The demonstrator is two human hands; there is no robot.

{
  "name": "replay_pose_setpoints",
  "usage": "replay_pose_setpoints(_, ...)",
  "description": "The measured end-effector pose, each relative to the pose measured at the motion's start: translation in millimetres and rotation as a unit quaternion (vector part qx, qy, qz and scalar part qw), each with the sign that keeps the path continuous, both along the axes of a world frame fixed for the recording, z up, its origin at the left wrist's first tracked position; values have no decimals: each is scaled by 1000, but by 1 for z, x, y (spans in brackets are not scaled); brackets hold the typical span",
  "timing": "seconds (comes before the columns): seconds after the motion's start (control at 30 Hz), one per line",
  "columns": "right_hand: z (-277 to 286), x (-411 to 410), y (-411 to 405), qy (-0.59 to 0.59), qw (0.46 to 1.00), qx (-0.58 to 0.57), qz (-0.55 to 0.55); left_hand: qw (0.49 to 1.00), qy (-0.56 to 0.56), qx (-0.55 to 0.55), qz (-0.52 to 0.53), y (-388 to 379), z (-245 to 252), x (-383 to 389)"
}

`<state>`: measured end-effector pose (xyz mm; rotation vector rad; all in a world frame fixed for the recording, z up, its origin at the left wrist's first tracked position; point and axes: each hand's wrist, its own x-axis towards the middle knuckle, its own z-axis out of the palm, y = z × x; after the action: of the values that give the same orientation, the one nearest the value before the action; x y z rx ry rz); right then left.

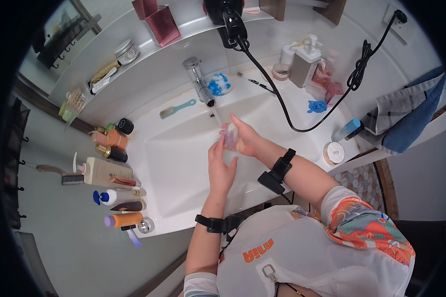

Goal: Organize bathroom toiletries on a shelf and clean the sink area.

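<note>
Water runs from the chrome faucet over the white sink basin. My right hand holds a small, soft purple-and-white item under the stream; its exact kind is unclear. My left hand is beside it, fingertips at the item's left edge, thumb apart. Behind the basin, a blue-and-white scrubber lies right of the faucet and a teal-handled brush to its left. Farther right is a black-and-white toothbrush.
Bottles, including a beige pump bottle, line the left rim. A black hair dryer hangs at the shelf, its cord looping over the right side. A soap dispenser, blue crumpled item, round container and towels are at right.
</note>
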<state>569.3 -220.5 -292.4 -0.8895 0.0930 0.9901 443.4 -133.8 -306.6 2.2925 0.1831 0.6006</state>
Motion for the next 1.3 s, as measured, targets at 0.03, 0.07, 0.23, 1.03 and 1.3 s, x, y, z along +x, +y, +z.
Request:
replay_pose_setpoints(0.03,11,-3,-1,87,995,50,-6,1000,-1,0,-2,2,0,1)
replay_pose_setpoints(0.07,11,-3,-4,86,995,51,-8,999,12,-29,2,5,0,1)
replay_pose_setpoints(0.23,19,-6,-11,83,978,175,75,988,63,-140,6,8,15,-2)
replay_pose_setpoints(1.03,-9,-28,-8,-54,977,-80,191,721,-190,-604,281,210,4,-12)
replay_pose_setpoints(1.3,-2,-18,-27,-125,966,-172,148,750,-120,-553,344,268,-23,-13)
